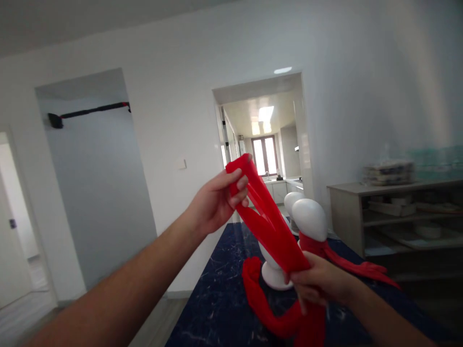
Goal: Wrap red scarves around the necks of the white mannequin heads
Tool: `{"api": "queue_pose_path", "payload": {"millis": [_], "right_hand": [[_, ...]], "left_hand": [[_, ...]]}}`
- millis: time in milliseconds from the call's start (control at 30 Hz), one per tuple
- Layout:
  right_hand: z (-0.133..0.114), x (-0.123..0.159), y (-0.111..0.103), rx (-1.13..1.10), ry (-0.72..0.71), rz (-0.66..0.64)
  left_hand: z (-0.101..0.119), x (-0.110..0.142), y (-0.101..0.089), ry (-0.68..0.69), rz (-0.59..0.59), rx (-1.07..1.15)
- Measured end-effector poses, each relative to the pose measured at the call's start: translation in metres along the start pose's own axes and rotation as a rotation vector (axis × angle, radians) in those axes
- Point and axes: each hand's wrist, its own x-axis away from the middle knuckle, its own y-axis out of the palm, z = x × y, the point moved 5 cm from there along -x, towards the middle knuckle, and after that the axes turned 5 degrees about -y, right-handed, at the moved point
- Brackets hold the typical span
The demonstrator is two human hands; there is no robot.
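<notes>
Nearest the camera, the right hand [320, 282] is low over the dark marbled table [217, 299], fingers closed tight around the lower part of the red scarf [275, 231]. From that grip the cloth runs taut up and to the left, its long axis on a steep diagonal, to the left hand [217, 202], raised on an outstretched arm and pinching the top end between thumb and fingers. Below the right hand the loose tail curls on the table. Just behind stand two white mannequin heads [309, 219], the nearer wearing another red scarf.
</notes>
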Motion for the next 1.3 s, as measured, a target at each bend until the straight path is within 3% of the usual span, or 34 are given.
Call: {"api": "queue_pose_path", "payload": {"millis": [100, 200, 433, 600, 667, 767, 933, 1100, 1200, 1300], "right_hand": [[-0.046, 0.038, -0.047, 0.059, -0.018, 0.071], [-0.094, 0.071, -0.075, 0.151, 0.027, 0.109], [-0.183, 0.126, -0.090, 0.370, 0.158, 0.190], [-0.208, 0.148, -0.103, 0.547, 0.262, 0.244], [-0.209, 0.154, -0.118, 0.575, 0.284, 0.282], [-0.198, 0.162, -0.149, 0.513, 0.278, 0.341], [-0.153, 0.152, -0.202, 0.218, 0.159, 0.306], [-0.102, 0.087, -0.234, -0.094, -0.091, 0.282], [-0.082, 0.041, -0.244, -0.242, -0.285, 0.432], [-0.061, -0.003, -0.245, -0.295, -0.349, 0.594]], "left_hand": [[0.004, -0.007, -0.027, 0.086, 0.070, 0.096], [0.007, -0.013, -0.035, 0.156, 0.107, 0.170], [0.031, -0.019, -0.003, 0.288, 0.040, 0.250], [0.022, -0.031, -0.002, 0.241, 0.031, 0.271], [0.008, -0.037, -0.013, 0.159, 0.005, 0.152], [-0.018, -0.046, -0.040, 0.022, 0.052, -0.234], [-0.054, -0.062, -0.098, -0.144, 0.215, -0.870], [-0.085, -0.093, -0.159, -0.119, 0.217, -1.289], [-0.103, -0.116, -0.193, -0.119, 0.226, -1.424], [-0.124, -0.136, -0.221, -0.177, 0.284, -1.489]]}}
